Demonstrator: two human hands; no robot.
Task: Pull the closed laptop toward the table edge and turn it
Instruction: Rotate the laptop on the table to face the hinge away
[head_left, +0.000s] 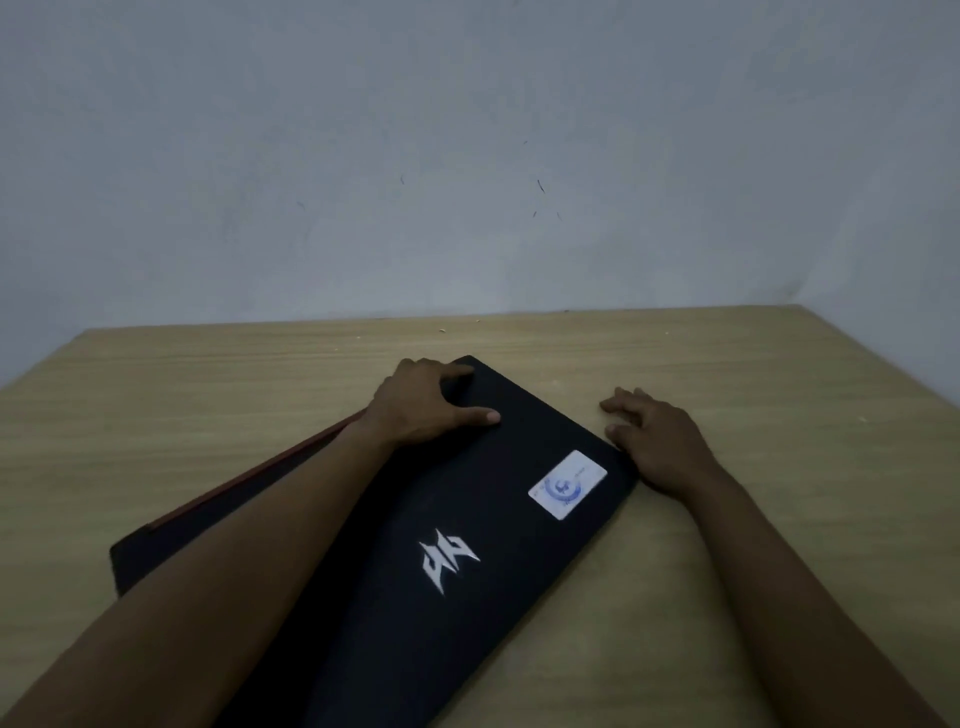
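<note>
A closed black laptop (483, 499) lies skewed on the wooden table (753, 374), one corner pointing away from me. Its lid carries a silver logo and a white sticker (567, 484). A red strip shows along its left edge. My left hand (426, 402) grips the far corner, thumb flat on the lid and fingers over the far edge. My right hand (657, 441) rests on the table against the laptop's right corner, fingers spread and touching its edge. My left forearm hides part of the lid.
A grey wall (467, 156) rises directly behind the table's far edge. The table's left and right edges slant toward me, and bare wood lies on both sides of the laptop.
</note>
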